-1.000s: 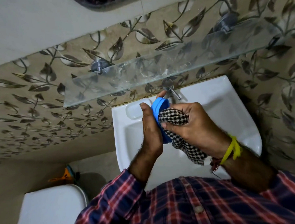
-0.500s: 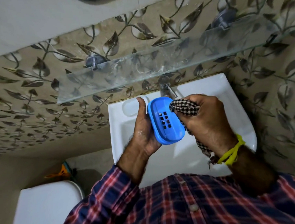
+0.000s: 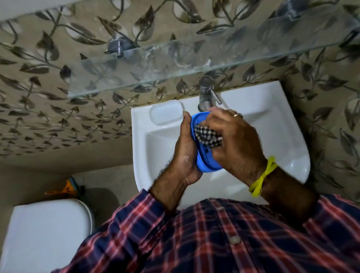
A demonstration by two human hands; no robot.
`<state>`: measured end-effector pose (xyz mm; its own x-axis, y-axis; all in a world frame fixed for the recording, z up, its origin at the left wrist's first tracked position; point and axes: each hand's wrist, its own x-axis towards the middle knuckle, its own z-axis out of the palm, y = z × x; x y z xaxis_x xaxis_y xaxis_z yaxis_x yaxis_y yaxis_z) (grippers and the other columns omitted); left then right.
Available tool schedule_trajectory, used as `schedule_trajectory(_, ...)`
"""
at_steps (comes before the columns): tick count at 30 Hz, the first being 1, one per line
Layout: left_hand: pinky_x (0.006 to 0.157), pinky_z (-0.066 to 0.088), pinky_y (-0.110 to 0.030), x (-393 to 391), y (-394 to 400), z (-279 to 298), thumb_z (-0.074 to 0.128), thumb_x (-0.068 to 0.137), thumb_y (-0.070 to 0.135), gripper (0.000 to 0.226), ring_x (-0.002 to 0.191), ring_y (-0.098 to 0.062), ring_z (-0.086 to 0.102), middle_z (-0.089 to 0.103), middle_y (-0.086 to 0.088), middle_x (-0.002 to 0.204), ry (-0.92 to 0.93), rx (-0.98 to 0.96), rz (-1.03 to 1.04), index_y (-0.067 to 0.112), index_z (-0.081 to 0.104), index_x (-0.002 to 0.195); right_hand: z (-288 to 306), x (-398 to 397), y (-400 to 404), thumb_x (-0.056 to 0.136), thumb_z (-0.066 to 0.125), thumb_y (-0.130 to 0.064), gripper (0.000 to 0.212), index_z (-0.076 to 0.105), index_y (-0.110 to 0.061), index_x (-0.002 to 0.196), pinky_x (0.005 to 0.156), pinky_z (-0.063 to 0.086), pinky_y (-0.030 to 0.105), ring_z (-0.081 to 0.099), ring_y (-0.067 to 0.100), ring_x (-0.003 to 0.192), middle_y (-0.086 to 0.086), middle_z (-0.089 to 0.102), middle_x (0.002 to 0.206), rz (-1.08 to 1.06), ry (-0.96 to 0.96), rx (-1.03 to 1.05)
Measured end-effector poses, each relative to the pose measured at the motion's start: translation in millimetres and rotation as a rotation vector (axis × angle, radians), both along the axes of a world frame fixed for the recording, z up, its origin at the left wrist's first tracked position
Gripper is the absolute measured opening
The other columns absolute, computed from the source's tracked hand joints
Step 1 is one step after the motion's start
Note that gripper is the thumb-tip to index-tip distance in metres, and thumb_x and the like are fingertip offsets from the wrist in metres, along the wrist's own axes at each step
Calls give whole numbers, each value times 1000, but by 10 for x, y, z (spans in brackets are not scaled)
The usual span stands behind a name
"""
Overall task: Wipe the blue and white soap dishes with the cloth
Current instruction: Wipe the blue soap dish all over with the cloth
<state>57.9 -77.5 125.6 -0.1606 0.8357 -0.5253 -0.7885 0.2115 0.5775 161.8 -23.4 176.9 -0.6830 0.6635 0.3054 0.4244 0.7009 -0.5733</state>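
Over the white basin, my left hand grips the blue soap dish from behind, holding it on edge with its hollow side facing right. My right hand holds the black-and-white checked cloth bunched up and presses it into the hollow of the blue dish. Most of the cloth is hidden under my fingers. The white soap dish sits on the basin's back left corner, apart from both hands.
A chrome tap stands at the back of the basin, just behind my hands. A glass shelf juts from the leaf-patterned wall above it. A white toilet cistern lid lies at lower left, with an orange item behind it.
My right hand has moved left with the cloth, from beside the blue dish into its hollow. The left hand has kept its grip on the dish.
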Motion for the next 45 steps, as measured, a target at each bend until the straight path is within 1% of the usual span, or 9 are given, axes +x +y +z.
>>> schedule_trajectory(3, 104, 48, -50, 14, -13, 7, 26, 96, 73, 78, 124, -34, 62, 68, -17, 129, 10, -2, -9, 16, 65, 131, 16, -92, 4, 73, 60, -2, 17, 69, -8, 86, 65, 51, 36, 62, 31, 84, 8, 65, 90, -63, 53, -39)
schedule_trajectory(11, 94, 55, -43, -33, -55, 10, 23, 95, 75, 78, 110, -27, 69, 73, -11, 120, 2, 29, -26, 20, 65, 132, 51, -73, -25, 71, 59, -5, 19, 70, -7, 87, 69, 54, 40, 63, 30, 87, 7, 68, 90, 38, -26, -4)
schedule_trajectory(16, 92, 56, -42, -144, -12, 67, 19, 95, 76, 77, 108, -24, 69, 72, -7, 120, 45, 88, -46, 28, 56, 142, 62, 37, -42, 65, 70, 1, 22, 69, -11, 83, 60, 49, 31, 60, 29, 77, 4, 66, 83, 139, -104, 40)
schedule_trajectory(23, 94, 52, -41, -212, 51, 71, 22, 95, 76, 76, 98, -25, 64, 69, -12, 110, 48, 129, -33, 26, 60, 139, 77, 137, -147, 61, 71, 3, 27, 70, -12, 83, 64, 55, 33, 64, 28, 80, 2, 69, 84, 215, -169, 23)
schedule_trajectory(28, 96, 51, -42, -257, 125, 120, 22, 95, 75, 75, 97, -24, 65, 69, -12, 110, 62, 112, -12, 26, 62, 136, 91, 39, -67, 68, 75, 7, 22, 76, -7, 85, 77, 60, 39, 70, 29, 78, 10, 75, 81, 113, 1, -144)
schedule_trajectory(32, 89, 56, -39, -261, 166, 114, 23, 96, 73, 74, 91, -23, 69, 73, -11, 105, 132, 100, 18, 24, 64, 134, 154, 155, -53, 68, 73, 2, 28, 76, -20, 84, 68, 57, 41, 67, 29, 86, 3, 74, 85, 152, -186, -135)
schedule_trajectory(38, 88, 58, -39, -253, 163, 130, 24, 96, 72, 74, 90, -23, 70, 72, -14, 107, 112, 125, -5, 23, 63, 136, 252, 104, -73, 70, 68, -3, 23, 72, -18, 87, 68, 57, 41, 63, 32, 87, 4, 72, 86, 275, -391, 44)
schedule_trajectory(42, 97, 49, -45, -238, 171, 180, 20, 97, 73, 76, 94, -27, 63, 67, -15, 110, 152, 108, 6, 24, 61, 138, 203, 68, -22, 69, 69, -2, 21, 73, -16, 84, 65, 56, 41, 63, 33, 82, 6, 71, 81, 48, -256, 29)
schedule_trajectory(45, 91, 55, -41, -282, 162, 219, 24, 97, 71, 75, 91, -26, 68, 70, -14, 108, 115, 108, 51, 19, 62, 136, 166, 0, -105, 67, 72, -2, 20, 72, -15, 82, 60, 56, 40, 63, 34, 75, 6, 70, 78, 97, -216, 21)
